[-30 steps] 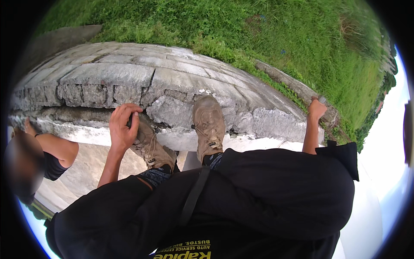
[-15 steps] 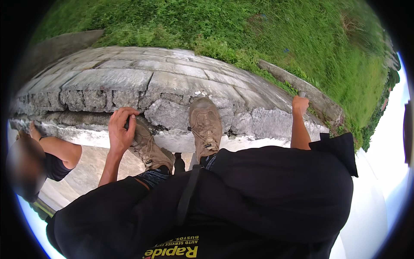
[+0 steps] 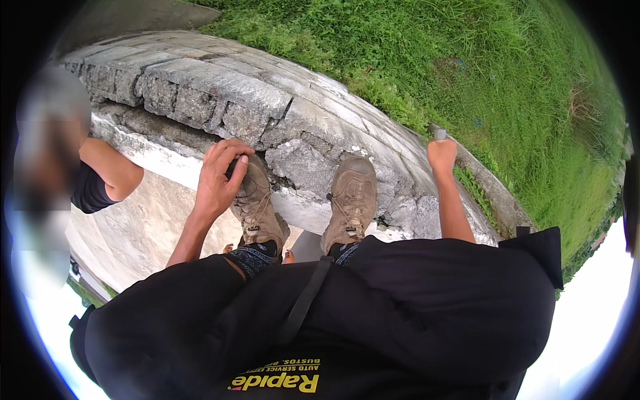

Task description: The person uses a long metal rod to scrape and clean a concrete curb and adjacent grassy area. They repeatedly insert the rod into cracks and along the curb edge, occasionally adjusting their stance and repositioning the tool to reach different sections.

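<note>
My left hand (image 3: pixel 221 175) is beside the toe of my left brown shoe (image 3: pixel 255 203), over the cracked edge of a concrete block wall (image 3: pixel 200 77). Its fingers and thumb are curled round something dark, mostly hidden. Out to the right, my right hand (image 3: pixel 441 156) is closed in a fist. A short grey end of a handle-like thing (image 3: pixel 439 135) pokes out above it; the rest is hidden. My right shoe (image 3: pixel 352 193) rests on the broken edge beside a rough chunk of concrete (image 3: pixel 301 165).
At the left is another person, whose bent arm (image 3: pixel 112 168) is by the wall. Beyond the blocks lies green grass (image 3: pixel 493 87), bordered by a low concrete curb (image 3: pixel 497 183). A deep crack (image 3: pixel 157 119) runs along the wall's side. Pale ground shows below.
The whole view has turned and shifted, with the wall now sloping down to the right. My left hand has come closer to the left shoe's toe. My right hand keeps its fist.
</note>
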A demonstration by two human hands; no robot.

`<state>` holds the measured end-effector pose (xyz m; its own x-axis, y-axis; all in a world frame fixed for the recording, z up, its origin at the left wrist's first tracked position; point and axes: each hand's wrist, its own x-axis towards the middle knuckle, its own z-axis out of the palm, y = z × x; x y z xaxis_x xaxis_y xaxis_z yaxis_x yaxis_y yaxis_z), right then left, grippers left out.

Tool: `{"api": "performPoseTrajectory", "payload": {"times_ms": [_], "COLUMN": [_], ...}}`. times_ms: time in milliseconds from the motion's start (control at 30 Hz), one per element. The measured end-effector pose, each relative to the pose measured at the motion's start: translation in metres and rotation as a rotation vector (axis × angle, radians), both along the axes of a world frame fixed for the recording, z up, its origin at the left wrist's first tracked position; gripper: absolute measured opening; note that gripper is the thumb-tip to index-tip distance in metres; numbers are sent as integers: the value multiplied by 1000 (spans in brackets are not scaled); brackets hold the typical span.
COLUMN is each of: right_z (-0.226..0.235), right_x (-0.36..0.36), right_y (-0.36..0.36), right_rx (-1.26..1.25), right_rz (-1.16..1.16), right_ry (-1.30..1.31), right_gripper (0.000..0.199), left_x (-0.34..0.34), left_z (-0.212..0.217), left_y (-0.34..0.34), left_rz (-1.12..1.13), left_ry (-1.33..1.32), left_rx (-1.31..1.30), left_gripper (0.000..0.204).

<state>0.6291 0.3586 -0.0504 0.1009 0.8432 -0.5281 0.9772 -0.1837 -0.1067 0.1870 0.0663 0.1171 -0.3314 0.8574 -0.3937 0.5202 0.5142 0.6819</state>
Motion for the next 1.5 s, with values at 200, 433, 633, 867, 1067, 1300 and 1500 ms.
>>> {"api": "performPoseTrajectory", "payload": {"times_ms": [200, 433, 633, 867, 1067, 1300, 1500], "right_z": [2, -22, -31, -81, -50, -48, -99], "right_x": [-79, -113, -85, 70, 91, 53, -8], "right_y": [20, 2, -28, -1, 11, -10, 32], "right_rx": [-161, -248, -181, 84, 203, 120, 8], "right_rz": [-508, -487, -550, -342, -349, -229, -144], "right_ry": [645, 794, 738, 42, -289, -300, -19], "right_gripper": [17, 22, 17, 25, 26, 28, 27], "left_x": [3, 5, 12, 6, 6, 9, 9], "left_z": [3, 23, 30, 26, 25, 27, 32], "left_y": [-8, -41, -50, -40, -39, -37, -37], "left_rz": [25, 125, 135, 100, 97, 97, 91], "left_ry": [-49, -81, -34, -10, 11, 28, 8], "left_rx": [4, -22, -22, -32, -43, -48, -56], "left_gripper": [27, 46, 51, 48, 44, 45, 46]}}
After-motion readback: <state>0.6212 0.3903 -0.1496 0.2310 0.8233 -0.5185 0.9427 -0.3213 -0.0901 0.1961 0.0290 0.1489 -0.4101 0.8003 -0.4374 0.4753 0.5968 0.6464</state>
